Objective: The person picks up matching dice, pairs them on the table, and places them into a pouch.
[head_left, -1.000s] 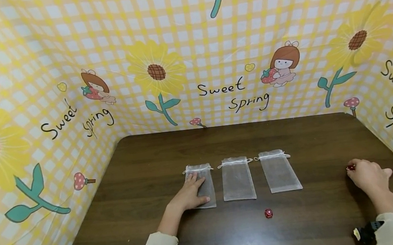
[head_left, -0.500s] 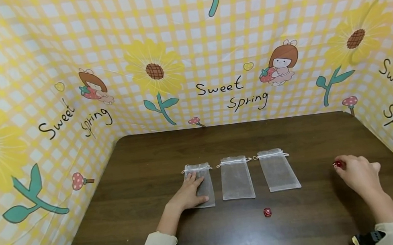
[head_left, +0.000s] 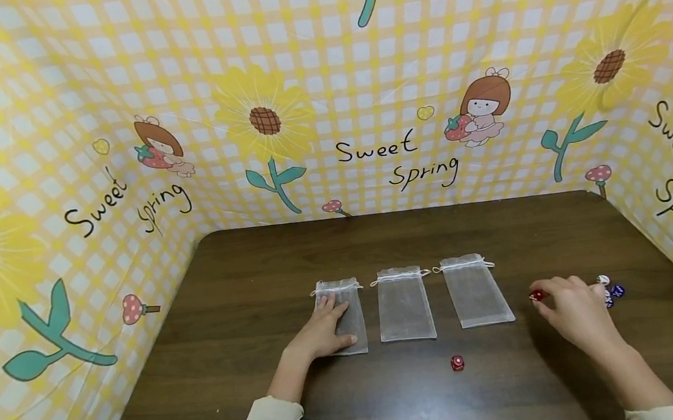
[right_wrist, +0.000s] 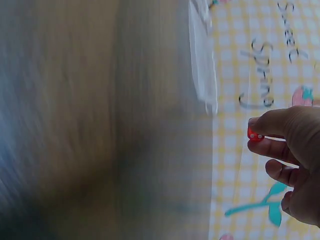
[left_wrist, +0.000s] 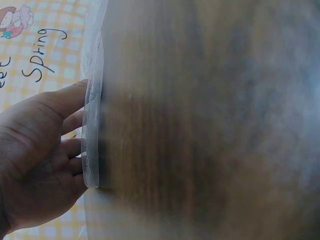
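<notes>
My left hand (head_left: 320,332) rests with spread fingers on the leftmost sheer white drawstring bag (head_left: 354,312); the left wrist view shows the same hand (left_wrist: 42,155) along the bag's edge (left_wrist: 92,130). Between thumb and fingertip my right hand (head_left: 579,312) pinches a red die (head_left: 536,295), raised over the table to the right of the bags. White dots show on that red die (right_wrist: 255,134) in the right wrist view. A second red die (head_left: 457,363) lies in front of the bags. Two more flat bags, the middle one (head_left: 405,306) and the right one (head_left: 478,292), lie alongside.
Several blue and white dice (head_left: 617,291) lie behind the right hand, partly hidden by it. The dark wooden table (head_left: 243,262) is enclosed at the back and sides by a yellow checked cloth (head_left: 359,82).
My right hand has moved left with the red die, away from the blue and white dice, which have come into sight. My left hand stays on its bag.
</notes>
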`<state>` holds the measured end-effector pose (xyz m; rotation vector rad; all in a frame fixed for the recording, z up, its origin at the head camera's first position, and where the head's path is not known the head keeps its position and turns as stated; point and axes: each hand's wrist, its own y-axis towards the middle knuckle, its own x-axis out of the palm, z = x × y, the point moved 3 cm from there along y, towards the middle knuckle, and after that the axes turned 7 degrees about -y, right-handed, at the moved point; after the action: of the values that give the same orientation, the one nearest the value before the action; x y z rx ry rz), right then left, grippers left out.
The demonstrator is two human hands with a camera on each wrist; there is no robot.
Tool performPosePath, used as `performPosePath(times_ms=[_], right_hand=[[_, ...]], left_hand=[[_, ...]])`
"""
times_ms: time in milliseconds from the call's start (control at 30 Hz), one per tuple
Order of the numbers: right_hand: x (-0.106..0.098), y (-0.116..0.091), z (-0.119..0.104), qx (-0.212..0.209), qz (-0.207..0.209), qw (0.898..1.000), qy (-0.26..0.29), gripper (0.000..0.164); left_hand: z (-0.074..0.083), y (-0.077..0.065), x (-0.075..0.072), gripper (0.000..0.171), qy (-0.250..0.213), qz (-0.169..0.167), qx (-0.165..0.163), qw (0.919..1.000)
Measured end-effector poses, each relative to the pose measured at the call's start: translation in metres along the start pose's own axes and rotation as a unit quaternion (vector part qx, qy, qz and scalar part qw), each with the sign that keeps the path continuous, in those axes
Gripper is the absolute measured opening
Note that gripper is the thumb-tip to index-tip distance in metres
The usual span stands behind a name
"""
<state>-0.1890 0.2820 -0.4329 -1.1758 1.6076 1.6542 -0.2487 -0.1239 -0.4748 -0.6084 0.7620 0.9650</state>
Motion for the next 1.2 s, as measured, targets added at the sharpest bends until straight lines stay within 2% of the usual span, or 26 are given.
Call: performPosePath(times_ms=[300,533,800,1200], right_hand=[[0.0,-0.007,-0.038,-0.062,0.016,0.998,0.022,0.028],[0.003,-0.015,-0.06,-0.105,0.016,0.994,0.032,0.028],[0.009,-0.026,-0.08,-0.136,-0.006,0.989,0.063,0.03],[0.016,-0.034,-0.099,-0.175,-0.024,0.983,0.051,0.026]], left_hand=[[-0.001,0.001,0.0,0.068,0.0,0.0,-0.003,1.0],[0.0,0.002,0.0,0.068,0.0,-0.003,-0.005,1.0],[0.003,0.0,-0.002,0.067,-0.004,-0.004,-0.01,0.9999],[0.001,0.0,-0.002,0.068,-0.004,-0.005,-0.012,0.9999]])
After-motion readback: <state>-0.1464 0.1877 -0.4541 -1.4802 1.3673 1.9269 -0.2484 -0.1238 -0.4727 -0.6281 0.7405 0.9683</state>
